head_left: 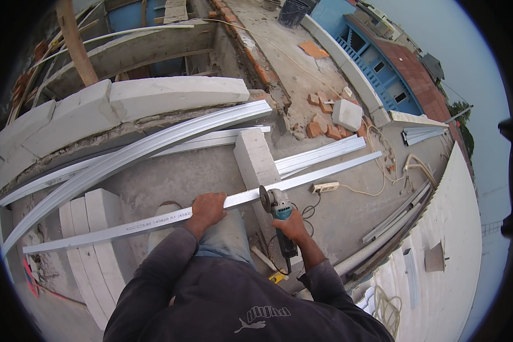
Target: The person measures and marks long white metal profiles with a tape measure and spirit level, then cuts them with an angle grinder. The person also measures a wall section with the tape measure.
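A long silver metal channel (125, 227) lies across several white blocks, running from lower left to upper right. My left hand (206, 208) presses down on it and grips its edge near the middle. My right hand (291, 226) holds a teal-and-black angle grinder (279, 212) by its body. The grinder's disc (264, 199) stands upright against the channel, just to the right of my left hand. A white block (255, 158) supports the channel under the disc.
More metal channels (154, 142) lie stacked beyond, next to large white blocks (125, 105). A power strip (325, 187) with cords sits on the concrete to the right. Broken bricks (319, 122) lie farther off. The roof edge and a parapet (456, 216) run along the right.
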The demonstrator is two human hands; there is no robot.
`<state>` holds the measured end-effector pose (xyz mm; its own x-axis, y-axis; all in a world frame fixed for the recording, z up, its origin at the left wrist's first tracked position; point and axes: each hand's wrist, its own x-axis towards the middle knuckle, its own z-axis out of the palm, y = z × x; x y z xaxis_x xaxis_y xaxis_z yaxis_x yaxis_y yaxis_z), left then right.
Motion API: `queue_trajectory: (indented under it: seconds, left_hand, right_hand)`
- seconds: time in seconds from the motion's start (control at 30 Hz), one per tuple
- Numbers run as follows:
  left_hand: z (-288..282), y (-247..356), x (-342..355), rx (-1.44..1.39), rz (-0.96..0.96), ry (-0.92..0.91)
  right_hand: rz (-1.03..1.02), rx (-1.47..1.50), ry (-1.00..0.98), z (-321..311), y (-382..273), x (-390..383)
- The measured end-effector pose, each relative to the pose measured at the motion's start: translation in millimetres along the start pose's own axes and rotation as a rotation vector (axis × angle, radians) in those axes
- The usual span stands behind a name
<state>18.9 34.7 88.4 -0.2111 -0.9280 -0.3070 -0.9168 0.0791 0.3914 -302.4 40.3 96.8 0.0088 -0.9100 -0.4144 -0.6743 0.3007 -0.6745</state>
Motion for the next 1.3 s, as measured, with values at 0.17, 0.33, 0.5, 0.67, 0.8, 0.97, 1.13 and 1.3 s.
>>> queue_trajectory:
  seconds: [0.17,0.33,0.5,0.67,0.8,0.97,1.13,1.3]
  left_hand:
    - [2,-3,2,0.008,-0.009,-0.018]
    - [9,-5,2,-0.02,0.0,-0.005]
    - [12,-1,-3,-0.046,0.02,0.09]
    - [14,-3,-1,-0.019,0.008,0.066]
    - [21,-6,2,-0.037,0.01,0.081]
    - [24,-8,3,-0.028,0.019,0.088]
    - [21,-5,0,-0.035,0.03,0.099]
    - [20,-2,-5,-0.041,0.06,0.195]
  right_hand:
    - [0.017,-0.039,-0.025,-2,2,2]
    - [-0.009,-0.002,-0.008,2,8,0]
    - [-0.018,0.053,0.002,3,-5,7]
    - [0.014,0.005,-0.005,-2,-16,10]
    - [0.003,0.024,-0.021,-3,-17,7]
    - [0.004,0.028,-0.035,-3,-14,8]
    - [0.065,0.021,-0.052,-2,-13,11]
    - [0.058,0.07,-0.04,-4,-19,5]
